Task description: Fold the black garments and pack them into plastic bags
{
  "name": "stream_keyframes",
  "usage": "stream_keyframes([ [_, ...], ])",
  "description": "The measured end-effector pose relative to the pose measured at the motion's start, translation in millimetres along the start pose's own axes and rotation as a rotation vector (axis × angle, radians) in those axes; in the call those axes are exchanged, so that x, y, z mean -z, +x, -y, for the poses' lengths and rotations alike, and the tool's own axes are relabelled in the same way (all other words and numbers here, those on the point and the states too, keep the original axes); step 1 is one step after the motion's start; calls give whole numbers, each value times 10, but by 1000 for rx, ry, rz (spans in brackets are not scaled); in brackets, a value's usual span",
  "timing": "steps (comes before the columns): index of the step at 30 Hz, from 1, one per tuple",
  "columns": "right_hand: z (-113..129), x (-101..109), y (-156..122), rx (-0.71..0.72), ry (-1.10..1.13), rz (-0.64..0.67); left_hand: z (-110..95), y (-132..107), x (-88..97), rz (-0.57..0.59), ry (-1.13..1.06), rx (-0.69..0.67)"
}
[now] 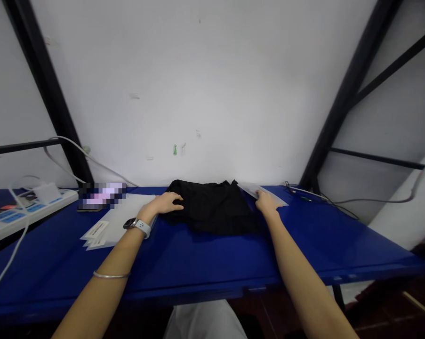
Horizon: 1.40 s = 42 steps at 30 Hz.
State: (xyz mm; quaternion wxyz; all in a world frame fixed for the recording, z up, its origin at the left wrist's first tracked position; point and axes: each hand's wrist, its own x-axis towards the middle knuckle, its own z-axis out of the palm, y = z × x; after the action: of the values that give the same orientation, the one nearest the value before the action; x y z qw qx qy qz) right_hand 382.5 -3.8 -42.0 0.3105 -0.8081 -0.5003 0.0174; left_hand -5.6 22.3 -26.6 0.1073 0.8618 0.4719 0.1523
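Head view: black cloth [215, 207] longest left-right; left fingers [174, 196] spread, right fingers [260, 195] gripping translucent sheet [247, 188].

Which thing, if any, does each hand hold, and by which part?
Right hand: a see-through sheet, by its near edge. Left hand: touching the left end of the black cloth; grip unclear.

Blue table [205, 263], white wall [240, 89].
Black posts [45, 80] rise at the surface's far edge; reddish floor [276, 308] shows below the near edge.
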Motion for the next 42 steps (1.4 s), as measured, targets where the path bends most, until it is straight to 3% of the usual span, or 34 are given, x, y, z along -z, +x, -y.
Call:
stream_keyframes([
  [4,54,212,-32,-80,163,-103,-52,-15,27,-31,19,29],
  [7,222,316,-71,-22,215,-155,-160,-32,43,-109,25,61],
  [9,408,290,-161,157,270,-179,-252,-38,43,-201,15,66],
  [12,708,117,-411,566,273,-107,-379,-39,26,-346,5,70],
  [14,850,-18,-601,735,155,-8,-434,-39,5,-414,28,73],
  [16,916,-108,-748,810,5,92,-457,-41,-20,-441,83,74],
  [19,907,-128,-815,784,-138,156,-449,-39,-61,-392,171,66],
  [22,867,-84,-751,729,-116,141,-452,-28,-101,-339,212,29],
  [29,958,-131,-778,879,333,178,-675,-22,-194,-390,246,-229],
  [33,1032,-205,-911,925,437,192,-781,-19,-252,-422,235,-337],
  [38,1055,-172,-978,1014,243,155,-799,-2,-264,-433,292,-428],
  [42,1019,-31,-916,998,-54,54,-645,32,-195,-484,361,-379],
])
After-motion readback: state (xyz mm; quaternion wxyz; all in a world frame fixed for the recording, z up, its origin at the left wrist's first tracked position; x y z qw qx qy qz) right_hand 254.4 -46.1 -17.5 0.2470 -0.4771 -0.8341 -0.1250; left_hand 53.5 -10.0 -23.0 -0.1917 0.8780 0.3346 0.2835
